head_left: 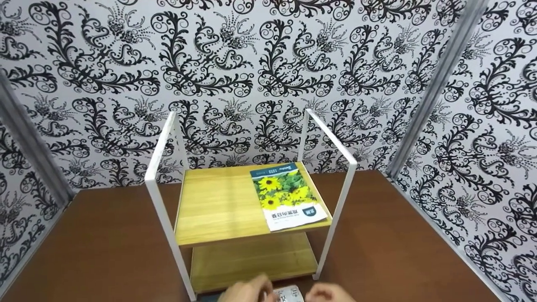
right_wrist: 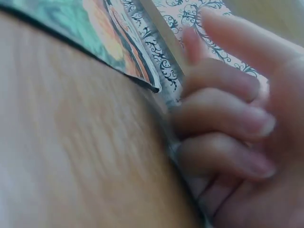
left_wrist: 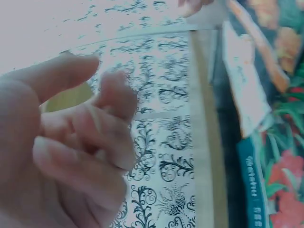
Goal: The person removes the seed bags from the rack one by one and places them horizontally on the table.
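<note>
Low in the head view, my left hand (head_left: 249, 290) is near the front of a small two-tier shelf, its fingers loosely curled. Level with it, my right hand (head_left: 329, 292) has its fingers bent inward. Between them shows part of a white printed sheet or cover (head_left: 288, 293). Neither palm holds anything in the wrist views. Beside the left fingers, a booklet with red flowers and a teal band (left_wrist: 254, 185) appears in the left wrist view. A flower-printed booklet (right_wrist: 102, 35) lies beyond the right fingertips in the right wrist view.
The shelf has a wooden upper board (head_left: 218, 205), a lower board (head_left: 251, 260) and white metal side frames (head_left: 161, 205). A sunflower booklet (head_left: 289, 195) lies on the upper board's right side. The brown table (head_left: 105, 251) meets patterned walls (head_left: 226, 63) behind and at both sides.
</note>
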{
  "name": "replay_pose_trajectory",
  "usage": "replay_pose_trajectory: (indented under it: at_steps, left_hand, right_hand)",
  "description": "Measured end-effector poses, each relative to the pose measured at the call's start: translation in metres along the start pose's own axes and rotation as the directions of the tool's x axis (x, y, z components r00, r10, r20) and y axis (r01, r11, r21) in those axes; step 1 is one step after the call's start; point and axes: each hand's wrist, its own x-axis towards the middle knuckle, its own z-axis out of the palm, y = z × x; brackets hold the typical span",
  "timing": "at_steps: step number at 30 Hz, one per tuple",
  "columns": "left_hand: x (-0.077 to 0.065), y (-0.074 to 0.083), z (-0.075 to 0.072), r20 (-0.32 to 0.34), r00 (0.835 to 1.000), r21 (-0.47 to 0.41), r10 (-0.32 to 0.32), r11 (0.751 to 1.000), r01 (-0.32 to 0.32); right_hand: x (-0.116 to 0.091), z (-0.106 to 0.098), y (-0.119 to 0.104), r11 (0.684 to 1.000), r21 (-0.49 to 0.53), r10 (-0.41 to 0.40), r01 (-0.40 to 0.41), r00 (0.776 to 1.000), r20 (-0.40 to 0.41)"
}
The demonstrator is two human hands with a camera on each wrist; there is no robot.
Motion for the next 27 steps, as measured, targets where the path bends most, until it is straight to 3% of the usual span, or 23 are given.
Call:
replay_pose_trajectory:
  at_steps: [1,2,4,6,7,8,11,13,15,18,21,24,27]
  left_hand:
    - [-0.005,0.009,-0.004,-0.083,0.996,-0.029,0.018,0.999,-0.021]
    - [-0.009,0.016,-0.005,-0.183,0.981,-0.063,0.058,0.996,-0.071]
    - [-0.015,0.026,-0.006,-0.377,0.921,-0.109,0.098,0.983,-0.149]
    - [-0.020,0.036,-0.009,-0.499,0.865,-0.171,0.046,0.974,-0.151]
    - [-0.021,0.039,-0.012,-0.532,0.847,-0.205,0.014,0.968,-0.144]
    - [-0.021,0.041,-0.015,-0.542,0.840,-0.249,-0.027,0.960,-0.130]
    - [-0.016,0.046,-0.028,-0.470,0.868,-0.355,-0.158,0.935,-0.022]
    - [-0.007,0.048,-0.037,-0.397,0.895,-0.390,-0.204,0.920,0.037]
    - [0.002,0.051,-0.044,-0.345,0.911,-0.415,-0.225,0.907,0.067]
    - [0.015,0.056,-0.051,-0.281,0.924,-0.436,-0.260,0.892,0.118]
    - [0.024,0.059,-0.053,-0.235,0.925,-0.477,-0.298,0.865,0.157]
    - [0.030,0.060,-0.052,-0.194,0.922,-0.563,-0.336,0.808,0.176]
    - [0.031,0.057,-0.050,-0.158,0.915,-0.652,-0.372,0.735,0.186]
  right_hand:
    - [-0.003,0.001,-0.011,1.000,-0.001,0.011,-0.012,0.997,-0.071]
    - [-0.005,0.004,-0.023,0.998,0.056,0.036,-0.027,0.987,-0.157]
    - [-0.008,0.009,-0.050,0.995,0.091,0.077,-0.049,0.939,-0.336]
    - [-0.006,0.011,-0.075,0.997,0.077,0.055,-0.022,0.885,-0.462]
    - [-0.004,0.012,-0.085,0.998,0.066,0.043,-0.011,0.862,-0.505]
    - [0.001,0.012,-0.095,0.999,0.040,0.034,-0.015,0.839,-0.543]
    - [0.018,0.006,-0.120,0.998,-0.038,0.017,-0.050,0.801,-0.599]
    - [0.029,0.000,-0.134,0.990,-0.125,-0.019,-0.071,0.795,-0.606]
    - [0.038,-0.005,-0.146,0.969,-0.228,-0.069,-0.093,0.788,-0.611]
    - [0.047,-0.011,-0.161,0.916,-0.377,-0.126,-0.139,0.792,-0.597]
    - [0.056,-0.015,-0.170,0.860,-0.442,-0.060,-0.257,0.808,-0.586]
    - [0.065,-0.019,-0.176,0.766,-0.497,0.068,-0.408,0.820,-0.568]
    - [0.072,-0.022,-0.179,0.672,-0.549,0.170,-0.496,0.826,-0.538]
